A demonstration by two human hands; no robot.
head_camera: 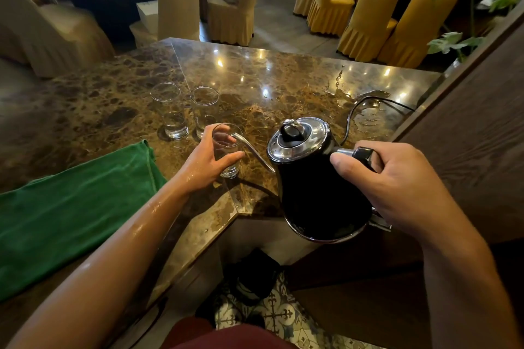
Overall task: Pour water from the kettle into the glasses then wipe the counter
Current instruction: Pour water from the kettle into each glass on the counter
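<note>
My right hand grips the handle of a black gooseneck kettle, tilted to the left above the counter's near edge. Its thin spout tip rests over the rim of a clear glass that stands on the brown marble counter. My left hand wraps around that glass from the left. Two more clear glasses stand just behind it: the left glass holds a little water, the right glass also shows some at the bottom. A green cloth lies on the counter to the left.
A kettle base with a black cord sits at the back right, with spilled water on the marble near it. A dark wooden wall borders the right side. Covered chairs stand beyond the counter.
</note>
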